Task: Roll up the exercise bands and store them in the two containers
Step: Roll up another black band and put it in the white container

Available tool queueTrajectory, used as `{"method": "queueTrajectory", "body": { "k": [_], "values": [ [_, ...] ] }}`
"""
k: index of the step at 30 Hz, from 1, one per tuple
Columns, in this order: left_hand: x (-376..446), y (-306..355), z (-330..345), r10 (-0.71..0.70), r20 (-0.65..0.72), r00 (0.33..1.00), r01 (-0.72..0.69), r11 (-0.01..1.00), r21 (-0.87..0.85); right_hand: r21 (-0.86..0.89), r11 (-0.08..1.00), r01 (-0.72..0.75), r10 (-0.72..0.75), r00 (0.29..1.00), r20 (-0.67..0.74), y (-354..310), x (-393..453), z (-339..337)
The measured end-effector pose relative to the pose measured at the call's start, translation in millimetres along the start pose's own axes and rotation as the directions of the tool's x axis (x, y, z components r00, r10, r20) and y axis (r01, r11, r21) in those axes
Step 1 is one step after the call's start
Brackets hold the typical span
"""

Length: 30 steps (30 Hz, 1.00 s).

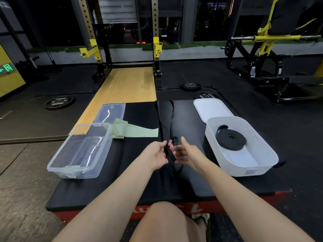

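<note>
A long black exercise band (171, 117) lies stretched across the black padded platform (139, 172), running away from me. My left hand (157, 155) pinches its near end, which is folded into a small start of a roll. My right hand (185, 152) sits just right of that end, fingers straight, touching it. A rolled black band (230, 139) lies inside the white container (262, 165) at right. A light green band (134, 131) lies loose beside the clear container (57, 165) at left, which holds a green piece at its near end.
The white lid (211, 108) lies behind the white container and the clear lid (111, 111) behind the clear one. Weight plates (59, 102) lie on the floor. A squat rack (155, 49) and a wooden lifting strip stand ahead. My knee (166, 222) is at the platform's front edge.
</note>
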<state>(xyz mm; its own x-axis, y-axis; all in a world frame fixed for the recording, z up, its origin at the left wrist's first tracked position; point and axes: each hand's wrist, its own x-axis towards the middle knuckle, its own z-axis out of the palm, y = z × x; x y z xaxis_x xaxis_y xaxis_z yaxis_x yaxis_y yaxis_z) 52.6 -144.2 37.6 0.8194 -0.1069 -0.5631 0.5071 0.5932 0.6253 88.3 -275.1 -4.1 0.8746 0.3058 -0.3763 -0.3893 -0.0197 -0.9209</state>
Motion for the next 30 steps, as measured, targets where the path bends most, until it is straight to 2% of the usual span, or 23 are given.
{"method": "queueTrajectory", "body": {
  "k": [3,7,9,11,15,22,26,30],
  "values": [
    [1.0,-12.1,-0.2,-0.018,0.015,1.000,0.016,0.996,0.092,0.069,0.997,-0.045,0.045,0.999,0.013,-7.1,0.8,2.1],
    [-2.4,-19.3,-2.4,-0.014,0.083,0.996,0.002,0.991,0.137,0.047,0.997,-0.058,0.055,0.997,0.057,-16.7,-1.1,-0.8],
    [-4.9,-20.9,-3.9,0.014,0.126,0.992,-0.036,0.984,0.173,-0.015,0.999,-0.028,0.030,0.991,0.134,-20.2,-2.6,-3.1],
    [-6.6,-22.2,-4.3,0.041,0.157,0.987,-0.076,0.973,0.220,-0.032,0.999,0.033,-0.027,0.988,0.152,-20.5,-1.2,-5.2],
    [-5.5,-25.1,-6.1,0.122,0.111,0.986,-0.150,0.941,0.304,-0.018,0.997,0.073,-0.070,0.989,0.131,-21.8,1.2,-7.1],
    [-1.4,-27.2,-5.7,0.186,0.073,0.980,-0.199,0.924,0.326,0.007,1.000,0.006,-0.007,0.978,0.206,-16.3,3.0,-11.9],
    [1.5,-26.6,-8.2,0.223,-0.027,0.975,-0.207,0.939,0.276,0.161,0.987,-0.004,-0.017,0.992,0.129,-9.5,5.3,-17.7],
    [3.8,-21.2,-14.4,0.203,-0.212,0.956,-0.175,0.974,0.143,0.245,0.969,-0.025,0.044,0.997,-0.071,-8.9,7.7,-20.5]
  ]
}}
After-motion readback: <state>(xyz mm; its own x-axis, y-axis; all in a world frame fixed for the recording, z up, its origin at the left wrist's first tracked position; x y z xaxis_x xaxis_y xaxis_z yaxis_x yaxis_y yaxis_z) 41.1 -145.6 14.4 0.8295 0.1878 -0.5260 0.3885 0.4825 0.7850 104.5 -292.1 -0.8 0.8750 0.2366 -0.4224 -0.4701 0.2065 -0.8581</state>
